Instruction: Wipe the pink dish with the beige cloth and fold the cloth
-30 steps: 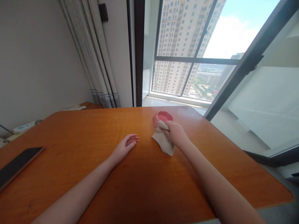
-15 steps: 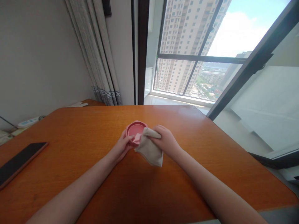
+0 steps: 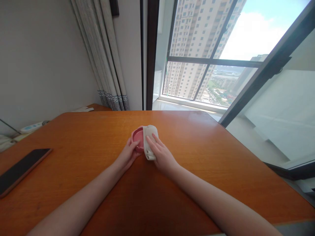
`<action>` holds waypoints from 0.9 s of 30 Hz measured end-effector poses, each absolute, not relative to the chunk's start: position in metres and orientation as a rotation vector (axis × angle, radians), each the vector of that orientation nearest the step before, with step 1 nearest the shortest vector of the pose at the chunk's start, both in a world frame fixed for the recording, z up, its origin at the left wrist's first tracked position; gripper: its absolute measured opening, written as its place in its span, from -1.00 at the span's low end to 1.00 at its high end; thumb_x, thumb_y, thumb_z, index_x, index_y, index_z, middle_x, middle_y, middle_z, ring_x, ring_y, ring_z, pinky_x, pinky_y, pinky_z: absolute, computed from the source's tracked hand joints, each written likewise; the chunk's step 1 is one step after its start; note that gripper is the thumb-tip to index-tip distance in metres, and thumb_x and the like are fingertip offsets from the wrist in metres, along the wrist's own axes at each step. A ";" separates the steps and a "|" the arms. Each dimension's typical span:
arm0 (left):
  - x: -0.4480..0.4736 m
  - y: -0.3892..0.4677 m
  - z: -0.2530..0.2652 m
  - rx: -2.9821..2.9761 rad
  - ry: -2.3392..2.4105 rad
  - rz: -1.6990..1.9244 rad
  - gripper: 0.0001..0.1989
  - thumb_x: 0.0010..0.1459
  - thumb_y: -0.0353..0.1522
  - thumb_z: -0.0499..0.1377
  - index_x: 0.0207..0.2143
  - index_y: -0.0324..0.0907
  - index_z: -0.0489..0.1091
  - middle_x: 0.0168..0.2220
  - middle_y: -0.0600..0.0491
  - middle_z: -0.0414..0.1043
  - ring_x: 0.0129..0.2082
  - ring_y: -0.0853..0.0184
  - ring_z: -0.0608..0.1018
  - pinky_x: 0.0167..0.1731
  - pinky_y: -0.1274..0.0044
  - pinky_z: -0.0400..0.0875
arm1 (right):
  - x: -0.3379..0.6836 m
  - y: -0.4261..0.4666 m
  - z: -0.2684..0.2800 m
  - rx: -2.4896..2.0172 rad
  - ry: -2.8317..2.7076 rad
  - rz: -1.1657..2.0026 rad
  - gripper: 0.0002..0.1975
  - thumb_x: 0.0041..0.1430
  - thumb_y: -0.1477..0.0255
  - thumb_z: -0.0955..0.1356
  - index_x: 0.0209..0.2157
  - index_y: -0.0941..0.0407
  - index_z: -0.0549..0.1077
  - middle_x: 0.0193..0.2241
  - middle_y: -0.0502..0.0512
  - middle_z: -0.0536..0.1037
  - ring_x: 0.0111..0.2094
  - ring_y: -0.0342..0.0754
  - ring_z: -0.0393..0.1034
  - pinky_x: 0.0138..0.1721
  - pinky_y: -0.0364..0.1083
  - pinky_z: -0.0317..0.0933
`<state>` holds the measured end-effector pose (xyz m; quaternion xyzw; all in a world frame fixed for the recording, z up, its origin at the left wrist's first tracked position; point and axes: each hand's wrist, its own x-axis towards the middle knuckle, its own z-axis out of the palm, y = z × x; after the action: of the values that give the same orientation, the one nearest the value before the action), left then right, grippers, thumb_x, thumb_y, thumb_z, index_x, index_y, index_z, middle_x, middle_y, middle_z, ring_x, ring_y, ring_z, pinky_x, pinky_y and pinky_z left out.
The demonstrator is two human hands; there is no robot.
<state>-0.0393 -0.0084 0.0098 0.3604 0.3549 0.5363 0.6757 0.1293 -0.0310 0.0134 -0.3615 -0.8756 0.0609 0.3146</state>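
Curling, the left hand [image 3: 128, 152] grips the pink bowl [image 3: 137, 137]; the right hand [image 3: 161, 153], fingers straighter, holds cloth [image 3: 151, 129]; overpressing might tip the bowl.

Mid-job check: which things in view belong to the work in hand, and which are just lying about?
In the work:
- pink dish, held by the left hand
- pale cloth over the dish's right side, under the right hand

Lying about:
- dark flat slab, left on the table
- white device, beyond the table's left edge
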 end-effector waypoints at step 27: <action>-0.026 -0.016 0.010 0.700 0.717 1.308 -0.57 0.01 -0.32 0.25 -0.05 -0.16 0.27 -0.14 -0.02 0.45 -0.18 0.33 0.51 -0.19 0.49 0.41 | 0.112 -0.036 0.000 -0.975 -2.273 -0.382 -0.66 0.22 0.54 0.18 0.01 0.17 0.32 -0.13 0.24 0.45 0.10 0.16 0.09 0.13 0.30 -0.11</action>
<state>-0.0258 -0.0163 0.0104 0.3117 0.3191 0.5826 0.6794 0.1125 -0.0358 -0.0003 -0.3700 -0.8623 -0.1449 0.3139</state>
